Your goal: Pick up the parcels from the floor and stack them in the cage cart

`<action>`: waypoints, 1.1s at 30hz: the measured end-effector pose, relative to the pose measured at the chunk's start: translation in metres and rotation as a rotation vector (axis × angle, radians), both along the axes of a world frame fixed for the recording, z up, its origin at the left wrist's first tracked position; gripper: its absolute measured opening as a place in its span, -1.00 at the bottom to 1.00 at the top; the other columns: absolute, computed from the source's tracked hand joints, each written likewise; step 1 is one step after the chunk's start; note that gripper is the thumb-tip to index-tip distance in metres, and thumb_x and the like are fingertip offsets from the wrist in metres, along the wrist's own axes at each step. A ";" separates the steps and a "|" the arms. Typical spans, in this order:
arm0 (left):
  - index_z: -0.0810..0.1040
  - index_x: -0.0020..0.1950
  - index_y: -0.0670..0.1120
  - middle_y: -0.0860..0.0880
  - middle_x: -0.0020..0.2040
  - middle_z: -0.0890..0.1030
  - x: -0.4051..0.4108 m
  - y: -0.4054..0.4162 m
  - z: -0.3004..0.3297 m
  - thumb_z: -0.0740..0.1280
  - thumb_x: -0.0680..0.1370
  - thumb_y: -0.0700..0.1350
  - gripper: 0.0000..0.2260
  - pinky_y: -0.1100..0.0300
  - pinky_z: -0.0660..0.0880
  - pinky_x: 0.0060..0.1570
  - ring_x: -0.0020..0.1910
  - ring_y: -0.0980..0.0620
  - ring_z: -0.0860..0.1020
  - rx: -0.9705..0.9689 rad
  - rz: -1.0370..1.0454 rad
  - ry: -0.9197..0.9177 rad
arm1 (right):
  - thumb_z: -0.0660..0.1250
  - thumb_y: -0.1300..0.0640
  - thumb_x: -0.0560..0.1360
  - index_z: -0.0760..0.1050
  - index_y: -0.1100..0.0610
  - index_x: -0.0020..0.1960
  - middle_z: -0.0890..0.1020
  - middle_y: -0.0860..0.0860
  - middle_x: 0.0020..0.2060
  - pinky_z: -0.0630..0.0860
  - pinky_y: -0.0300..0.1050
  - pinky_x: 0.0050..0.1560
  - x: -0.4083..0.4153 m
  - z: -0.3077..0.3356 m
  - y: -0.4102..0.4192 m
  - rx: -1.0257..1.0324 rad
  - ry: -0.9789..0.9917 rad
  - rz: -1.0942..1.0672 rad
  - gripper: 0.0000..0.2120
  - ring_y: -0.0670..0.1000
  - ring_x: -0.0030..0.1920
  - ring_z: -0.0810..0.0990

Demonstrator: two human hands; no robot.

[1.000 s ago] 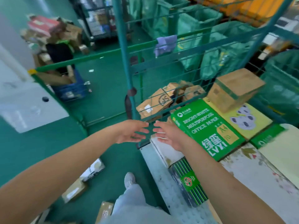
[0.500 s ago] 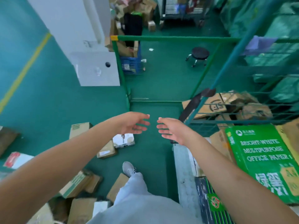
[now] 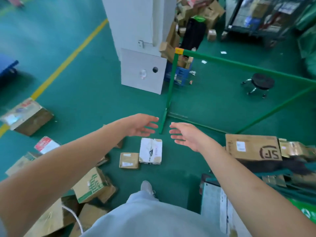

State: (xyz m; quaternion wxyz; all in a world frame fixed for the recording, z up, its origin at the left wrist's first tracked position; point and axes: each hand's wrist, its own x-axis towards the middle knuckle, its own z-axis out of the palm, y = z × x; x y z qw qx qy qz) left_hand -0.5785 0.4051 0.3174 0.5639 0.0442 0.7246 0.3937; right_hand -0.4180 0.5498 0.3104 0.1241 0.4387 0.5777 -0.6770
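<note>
My left hand (image 3: pixel 141 124) and my right hand (image 3: pixel 185 135) are stretched out in front of me, palms facing each other, fingers straight, holding nothing. Below and between them a white parcel (image 3: pixel 150 150) lies flat on the green floor, with a small brown parcel (image 3: pixel 129 160) touching its left side. Several more cardboard parcels lie at the lower left, among them a box with green print (image 3: pixel 89 185). The cage cart's metal base (image 3: pixel 211 195) shows at the lower right, with a brown box marked SF (image 3: pixel 253 147) behind it.
A green rail frame (image 3: pixel 171 93) stands just beyond my hands. A white pillar (image 3: pixel 142 40) rises behind it, a black stool (image 3: pixel 259 82) to the right. A taped box (image 3: pixel 25 115) sits at the far left. My foot (image 3: pixel 146 187) is below the parcels.
The view has swung left, away from the cage cart and its stacked boxes, down to the parcels on the floor. Both hands stay open and empty, now above the white parcel.
</note>
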 end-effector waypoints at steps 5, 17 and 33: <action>0.51 0.37 -0.02 -0.02 0.22 0.65 -0.057 -0.021 0.003 0.34 0.66 0.05 -0.69 0.09 0.58 0.15 0.20 -0.06 0.63 0.002 0.124 0.015 | 0.35 -0.06 0.64 0.55 0.07 0.24 0.66 0.06 0.18 0.59 0.01 0.21 -0.074 -0.006 -0.007 -0.028 -0.004 0.121 -0.74 0.11 0.21 0.64; 0.51 0.38 -0.04 -0.05 0.23 0.66 -0.163 -0.082 -0.031 0.36 0.65 0.04 -0.67 0.04 0.59 0.23 0.19 -0.07 0.65 -0.081 0.527 -0.037 | 0.31 -0.04 0.66 0.57 0.06 0.18 0.66 0.05 0.16 0.58 0.01 0.25 -0.236 -0.040 -0.013 -0.088 -0.043 0.465 -0.79 0.07 0.17 0.65; 0.49 0.37 -0.02 -0.01 0.22 0.63 -0.270 -0.041 -0.053 0.33 0.67 0.04 -0.70 -0.01 0.54 0.31 0.18 -0.04 0.61 -0.166 1.025 -0.096 | 0.26 0.00 0.69 0.54 0.13 0.29 0.66 0.07 0.12 0.56 0.01 0.28 -0.448 -0.081 0.031 -0.119 -0.152 0.901 -0.73 0.06 0.17 0.63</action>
